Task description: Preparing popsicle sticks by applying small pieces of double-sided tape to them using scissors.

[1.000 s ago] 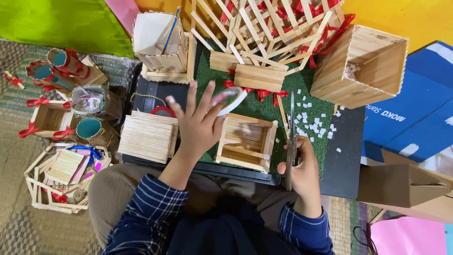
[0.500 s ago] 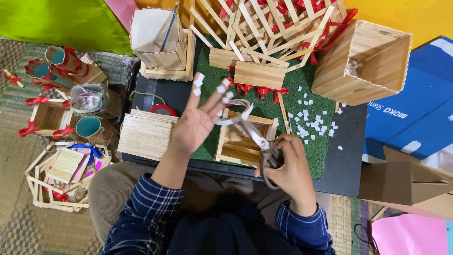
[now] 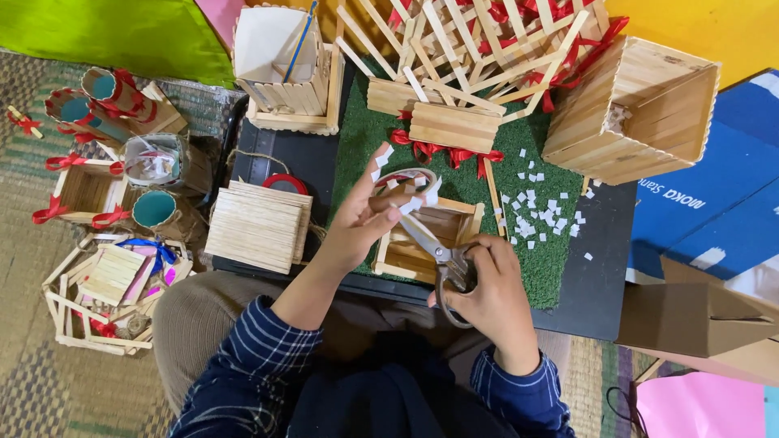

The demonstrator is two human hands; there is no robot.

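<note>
Two hands up over the green mat (image 3: 519, 251): your right hand (image 3: 487, 296) is closed on the scissors (image 3: 438, 251), left hand (image 3: 365, 215) pinching a white tape strip (image 3: 410, 177). Light, floppy, prob. sticky — hold it by the ends.

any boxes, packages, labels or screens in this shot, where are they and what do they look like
Blue package: right edge, beside the black board, flat, blue with white printing and white patches.
Brown cardboard box: lower right, below the blue package, plain brown, folded flaps.
Pink sheet or bag: bottom right corner, plain pink.
No screens or signs in view.
Mid-frame, the right hand holds scissors and the left hand a white strip.
</note>
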